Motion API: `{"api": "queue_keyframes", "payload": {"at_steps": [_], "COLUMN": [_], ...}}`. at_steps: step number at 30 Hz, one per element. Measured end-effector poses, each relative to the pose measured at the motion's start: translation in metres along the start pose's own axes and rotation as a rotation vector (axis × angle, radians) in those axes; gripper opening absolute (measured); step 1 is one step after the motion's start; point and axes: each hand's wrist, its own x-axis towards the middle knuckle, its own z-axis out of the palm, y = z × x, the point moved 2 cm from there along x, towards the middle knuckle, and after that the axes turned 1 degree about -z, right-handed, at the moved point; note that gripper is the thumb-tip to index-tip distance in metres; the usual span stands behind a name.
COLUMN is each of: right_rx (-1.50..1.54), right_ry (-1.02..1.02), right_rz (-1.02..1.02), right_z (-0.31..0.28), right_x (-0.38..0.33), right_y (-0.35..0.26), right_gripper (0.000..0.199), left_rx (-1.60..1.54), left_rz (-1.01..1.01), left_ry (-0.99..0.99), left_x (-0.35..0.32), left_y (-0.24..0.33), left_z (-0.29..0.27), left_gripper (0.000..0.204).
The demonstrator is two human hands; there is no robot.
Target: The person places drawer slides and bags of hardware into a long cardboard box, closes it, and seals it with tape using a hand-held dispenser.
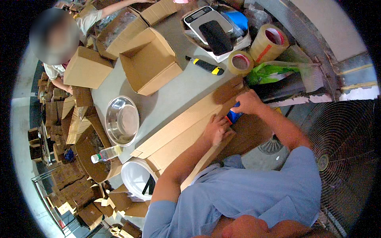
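A long cardboard box lies slantwise across the table in front of me. At its right end my right hand is closed around a tape dispenser with a blue body and a red-orange part. My left hand grips the box's near flaps just left of the dispenser, its fingers bent over the cardboard. The strip of tape cannot be made out. Farther back on the table rest a black and yellow utility knife and a small tape roll.
An open cardboard box, a steel bowl, a plastic bottle and a white bucket stand leftward. A scale, phone and large tape roll lie far right. Another person works at upper left. A fan stands right.
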Motion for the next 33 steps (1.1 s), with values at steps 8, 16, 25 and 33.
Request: {"api": "queue_keyframes", "payload": {"at_steps": [8, 16, 25, 33], "right_rx": [0.173, 0.209, 0.699, 1.368], "right_ry": [0.406, 0.45, 0.076, -0.57], "right_rz": [0.258, 0.211, 0.119, 0.1], "right_z": [0.002, 0.105, 0.098, 0.108], "right_x": [-0.082, -0.121, -0.005, -0.006], "right_y": [-0.042, -0.042, -0.09, -0.091], "right_gripper": [0.046, 0.035, 0.066, 0.062], "left_rx": [0.192, 0.188, -0.116, -1.472], "left_rz": [-0.221, -0.768, -2.301, -1.489], "left_ry": [-0.295, -0.16, 0.802, 2.015], "left_x": [0.002, -0.131, -0.472, -0.481], "left_y": [0.024, 0.05, 0.096, 0.124], "left_z": [0.003, 0.004, 0.052, 0.114], "left_gripper": [0.061, 0.064, 0.085, 0.055]}}
